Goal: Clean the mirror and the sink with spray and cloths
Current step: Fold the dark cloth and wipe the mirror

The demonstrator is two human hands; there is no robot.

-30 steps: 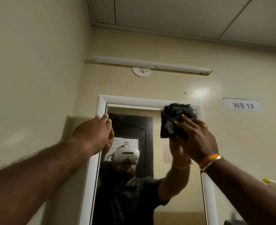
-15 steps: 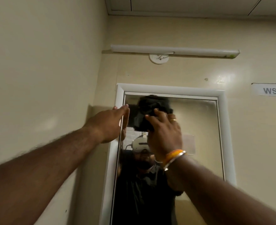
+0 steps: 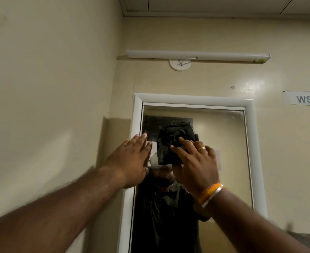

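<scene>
A tall mirror [image 3: 221, 143] in a white frame [image 3: 192, 98] hangs on the cream wall ahead. My right hand [image 3: 196, 165], with a gold ring and an orange and white wristband, presses a crumpled black cloth [image 3: 174, 143] flat against the upper left part of the glass with straight fingers. My left hand [image 3: 130, 159] lies flat with straight fingers on the mirror's left frame edge, beside the cloth. The glass reflects a person in dark clothes with a white headset. No sink or spray bottle is in view.
A white tube light [image 3: 198, 55] and a round ceiling rose [image 3: 180, 65] sit on the wall above the mirror. A paper label reading WS 13 [image 3: 304, 100] is at the right edge. A side wall [image 3: 50, 88] closes in on the left.
My right hand has carried the black cloth from the mirror's top right corner to its upper left part, and slightly downward. My left hand stays on the left frame.
</scene>
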